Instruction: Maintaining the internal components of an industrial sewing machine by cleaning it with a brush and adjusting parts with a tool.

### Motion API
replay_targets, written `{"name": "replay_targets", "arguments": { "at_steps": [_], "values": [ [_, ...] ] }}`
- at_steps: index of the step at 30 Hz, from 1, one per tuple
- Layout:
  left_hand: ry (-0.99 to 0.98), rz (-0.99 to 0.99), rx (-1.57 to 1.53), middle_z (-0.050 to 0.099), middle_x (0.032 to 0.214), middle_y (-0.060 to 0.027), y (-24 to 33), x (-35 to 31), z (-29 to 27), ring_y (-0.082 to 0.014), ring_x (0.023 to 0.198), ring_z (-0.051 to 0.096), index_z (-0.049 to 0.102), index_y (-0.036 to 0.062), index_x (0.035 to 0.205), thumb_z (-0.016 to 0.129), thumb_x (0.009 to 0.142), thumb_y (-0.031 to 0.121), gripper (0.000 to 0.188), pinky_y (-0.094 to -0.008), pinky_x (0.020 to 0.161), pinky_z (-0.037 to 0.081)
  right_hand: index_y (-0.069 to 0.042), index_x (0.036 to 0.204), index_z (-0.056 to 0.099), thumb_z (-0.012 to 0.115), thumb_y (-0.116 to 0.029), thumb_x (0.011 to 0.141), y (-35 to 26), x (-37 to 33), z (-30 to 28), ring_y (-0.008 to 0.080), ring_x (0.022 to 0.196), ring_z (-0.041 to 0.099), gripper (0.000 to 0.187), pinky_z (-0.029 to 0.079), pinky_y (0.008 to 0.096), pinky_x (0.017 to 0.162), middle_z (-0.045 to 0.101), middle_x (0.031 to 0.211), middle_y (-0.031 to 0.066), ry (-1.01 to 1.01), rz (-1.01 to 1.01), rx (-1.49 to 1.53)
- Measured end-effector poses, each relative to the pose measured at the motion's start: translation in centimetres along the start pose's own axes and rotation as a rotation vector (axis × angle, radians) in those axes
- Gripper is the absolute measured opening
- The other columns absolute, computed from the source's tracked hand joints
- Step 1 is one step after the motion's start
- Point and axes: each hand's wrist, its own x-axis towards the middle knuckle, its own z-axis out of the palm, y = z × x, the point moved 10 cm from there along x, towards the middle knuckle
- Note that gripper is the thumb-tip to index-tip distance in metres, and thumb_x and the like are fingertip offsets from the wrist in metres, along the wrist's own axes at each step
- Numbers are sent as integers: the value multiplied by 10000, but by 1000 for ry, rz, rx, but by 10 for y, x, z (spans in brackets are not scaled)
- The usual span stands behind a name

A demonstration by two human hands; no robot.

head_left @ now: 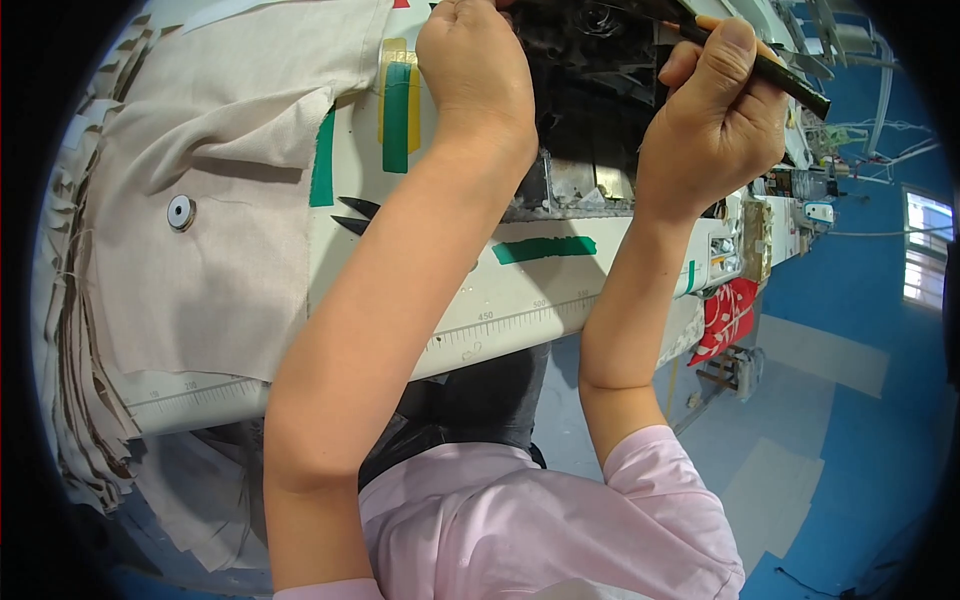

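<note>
My right hand point(715, 120) is closed round a slim dark-handled tool point(795, 85). The tool slants over the right side of a dark open recess point(590, 130) in the white worktable, and its working end is hard to make out. My left hand point(475, 55) is at the recess's upper left edge with its fingers curled in. The top of the picture cuts off its fingertips, so what they hold is hidden. Dark metal parts fill the recess, with a shiny plate point(612, 180) near its front.
Beige cloth point(230, 290) covers the table's left part, with a round metal piece point(181, 213) on it. Two pointed black tips point(355, 215) show beside my left forearm. Green tape strips point(545, 248) and a printed ruler point(490, 328) mark the table. Red patterned cloth point(725, 320) hangs at right.
</note>
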Motion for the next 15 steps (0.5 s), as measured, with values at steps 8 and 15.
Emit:
{"name": "replay_targets", "arguments": {
  "at_steps": [8, 15],
  "values": [
    [4, -3, -69, 459, 799, 35, -6, 5, 0, -72, 698, 420, 579, 62, 1005, 361, 1040, 185, 253, -240, 649, 371, 3, 941, 642, 564, -244, 1057, -1, 0, 6, 53, 548, 434, 284, 324, 225, 482, 525, 686, -19, 4, 181, -61],
    [-44, 60, -212, 441, 716, 44, 3, 33, -16, -68, 596, 403, 561, 53, 968, 426, 1023, 178, 192, -237, 544, 337, 5, 962, 650, 566, -219, 1049, 21, 3, -9, 67, 575, 493, 254, 363, 209, 513, 602, 713, 45, -50, 352, -1]
  ]
}}
